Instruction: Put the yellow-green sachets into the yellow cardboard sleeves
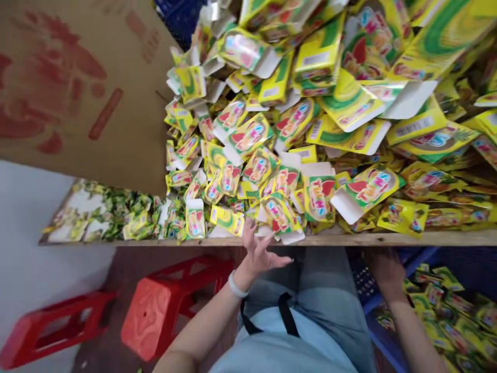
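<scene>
My left hand (261,253), with a pale band on the wrist, is at the table's front edge. Its fingers are spread and nothing is in them; the fingertips come close to a small yellow and green candy box (280,215). Low on the right, my right hand (384,270) is at the rim of a blue crate (367,282), just below the table edge. It is dark and blurred, and its fingers are hidden. Yellow candy packets (446,321) lie inside that crate. Many similar boxes, several with white flaps open, are heaped on the table, with flat yellow sachets (404,215) among them.
A large brown carton (128,129) with red print covers the upper left. Small green-wrapped pieces (135,215) lie left along the wooden table edge (341,239). Two red stools, one nearer (149,316) and one farther left (58,321), stand on the floor. Dark blue plastic (178,18) shows behind the heap.
</scene>
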{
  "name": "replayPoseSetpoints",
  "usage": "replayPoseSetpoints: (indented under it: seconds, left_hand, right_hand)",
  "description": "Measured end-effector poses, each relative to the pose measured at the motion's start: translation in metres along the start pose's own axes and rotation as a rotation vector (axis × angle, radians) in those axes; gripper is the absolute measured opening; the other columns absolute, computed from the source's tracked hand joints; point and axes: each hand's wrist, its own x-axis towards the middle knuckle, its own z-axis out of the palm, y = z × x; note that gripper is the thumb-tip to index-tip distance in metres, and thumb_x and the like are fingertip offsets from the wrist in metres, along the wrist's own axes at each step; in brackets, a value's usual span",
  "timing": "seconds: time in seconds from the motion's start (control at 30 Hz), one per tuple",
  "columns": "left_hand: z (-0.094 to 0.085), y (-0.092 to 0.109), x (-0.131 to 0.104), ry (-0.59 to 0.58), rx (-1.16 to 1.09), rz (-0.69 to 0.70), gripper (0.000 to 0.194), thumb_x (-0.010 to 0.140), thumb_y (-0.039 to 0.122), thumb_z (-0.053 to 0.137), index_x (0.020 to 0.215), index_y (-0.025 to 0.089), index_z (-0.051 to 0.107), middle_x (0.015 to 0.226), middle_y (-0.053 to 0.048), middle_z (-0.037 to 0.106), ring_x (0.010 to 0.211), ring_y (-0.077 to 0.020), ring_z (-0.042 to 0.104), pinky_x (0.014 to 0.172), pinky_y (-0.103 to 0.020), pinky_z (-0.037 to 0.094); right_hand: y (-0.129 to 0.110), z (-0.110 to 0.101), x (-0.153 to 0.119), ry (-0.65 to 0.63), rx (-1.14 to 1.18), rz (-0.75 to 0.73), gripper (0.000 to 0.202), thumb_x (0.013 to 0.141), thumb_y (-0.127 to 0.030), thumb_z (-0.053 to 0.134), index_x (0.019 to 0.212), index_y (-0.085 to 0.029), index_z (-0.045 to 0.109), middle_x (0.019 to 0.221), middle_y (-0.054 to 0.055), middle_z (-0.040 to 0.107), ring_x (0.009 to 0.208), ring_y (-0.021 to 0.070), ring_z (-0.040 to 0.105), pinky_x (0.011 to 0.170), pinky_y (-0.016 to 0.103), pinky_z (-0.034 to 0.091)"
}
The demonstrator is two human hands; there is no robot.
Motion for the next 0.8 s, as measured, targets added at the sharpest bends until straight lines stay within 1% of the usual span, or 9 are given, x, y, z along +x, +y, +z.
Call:
replayPoseSetpoints:
  seconds: [0.1, 0.23, 0.3, 0.37, 0.43, 0.53, 0.6, 0.7, 0.8]
  left_hand:
    - [-0.012, 0.033, -0.011, 0.004, -0.248, -0.093, 0.061, 0.088, 0.040, 0.066, 0.142, 0.028, 0.041, 0.144, -0.011, 0.039, 0.141, -0.0305, 0.041, 0.117, -0.050, 0.040]
    - [-0.039, 0.090, -0.026, -0.277, -0.750, -0.188, 0.096, 0.076, 0.046, 0.079, 0.153, 0.031, 0.023, 0.147, -0.014, 0.041, 0.138, -0.0324, 0.046, 0.113, -0.051, 0.044]
    - [-0.052, 0.104, -0.026, -0.507, -0.978, -0.332, 0.111, 0.072, 0.049, 0.083, 0.156, 0.028, 0.014, 0.152, -0.019, 0.039, 0.140, -0.0337, 0.044, 0.114, -0.052, 0.042]
    - [-0.065, 0.104, -0.025, -0.733, -1.160, -0.504, 0.106, 0.074, 0.047, 0.082, 0.156, 0.025, 0.020, 0.151, -0.018, 0.044, 0.136, -0.0318, 0.049, 0.113, -0.048, 0.043]
    - [-0.080, 0.094, -0.025, -0.812, -1.297, -0.686, 0.090, 0.077, 0.046, 0.079, 0.151, 0.022, 0.034, 0.140, -0.015, 0.056, 0.122, -0.0278, 0.059, 0.104, -0.043, 0.049]
    - [-0.107, 0.070, -0.033, -0.659, -1.372, -0.960, 0.064, 0.080, 0.045, 0.076, 0.133, 0.016, 0.055, 0.111, -0.010, 0.068, 0.095, -0.0201, 0.065, 0.088, -0.033, 0.054]
    - [-0.124, 0.054, -0.038, -0.459, -1.340, -1.108, 0.052, 0.079, 0.041, 0.077, 0.122, 0.015, 0.063, 0.098, -0.007, 0.069, 0.087, -0.0167, 0.064, 0.084, -0.029, 0.053]
    - [-0.141, 0.033, -0.039, -0.118, -1.316, -1.277, 0.059, 0.067, 0.032, 0.086, 0.120, 0.017, 0.065, 0.096, -0.004, 0.069, 0.087, -0.0165, 0.065, 0.086, -0.029, 0.052]
    - [-0.148, 0.023, -0.036, 0.047, -1.469, -1.379, 0.063, 0.061, 0.024, 0.084, 0.120, 0.016, 0.065, 0.098, -0.004, 0.070, 0.083, -0.0163, 0.067, 0.085, -0.031, 0.054]
  right_hand:
    - [0.008, -0.042, -0.046, 0.210, -0.191, -0.195, 0.034, 0.095, -0.041, 0.055, 0.074, -0.016, 0.063, 0.075, 0.009, 0.063, 0.065, 0.0213, 0.057, 0.054, 0.032, 0.041]
    - [-0.039, -0.118, -0.102, 0.400, 0.089, -0.410, 0.024, 0.094, -0.036, 0.061, 0.076, -0.020, 0.058, 0.081, 0.007, 0.065, 0.074, 0.0209, 0.062, 0.067, 0.033, 0.049]
    - [-0.085, -0.148, -0.116, 0.324, 0.363, -0.525, 0.016, 0.096, -0.029, 0.059, 0.081, -0.021, 0.059, 0.088, 0.007, 0.067, 0.081, 0.0200, 0.065, 0.073, 0.032, 0.052]
    - [-0.132, -0.166, -0.120, 0.155, 0.544, -0.655, 0.013, 0.096, -0.024, 0.057, 0.084, -0.022, 0.060, 0.090, 0.006, 0.067, 0.083, 0.0187, 0.066, 0.073, 0.031, 0.054]
    - [-0.171, -0.174, -0.112, 0.066, 0.662, -0.748, 0.013, 0.096, -0.022, 0.055, 0.086, -0.023, 0.063, 0.093, 0.005, 0.067, 0.087, 0.0188, 0.067, 0.074, 0.031, 0.055]
    - [-0.214, -0.176, -0.078, 0.216, 0.720, -0.832, 0.010, 0.095, -0.021, 0.055, 0.093, -0.022, 0.064, 0.096, 0.007, 0.067, 0.097, 0.0217, 0.065, 0.083, 0.035, 0.056]
    - [-0.239, -0.174, -0.044, 0.329, 0.537, -0.930, 0.015, 0.095, -0.023, 0.057, 0.105, -0.019, 0.066, 0.106, 0.012, 0.069, 0.107, 0.0255, 0.062, 0.095, 0.041, 0.053]
    - [-0.277, -0.168, 0.005, 0.210, -0.020, -1.053, 0.026, 0.092, -0.024, 0.059, 0.111, -0.011, 0.070, 0.120, 0.020, 0.066, 0.125, 0.0348, 0.052, 0.112, 0.053, 0.038]
    - [-0.306, -0.160, 0.033, 0.094, -0.379, -1.063, 0.023, 0.089, -0.019, 0.058, 0.100, -0.008, 0.076, 0.117, 0.023, 0.066, 0.128, 0.0383, 0.048, 0.115, 0.058, 0.030]
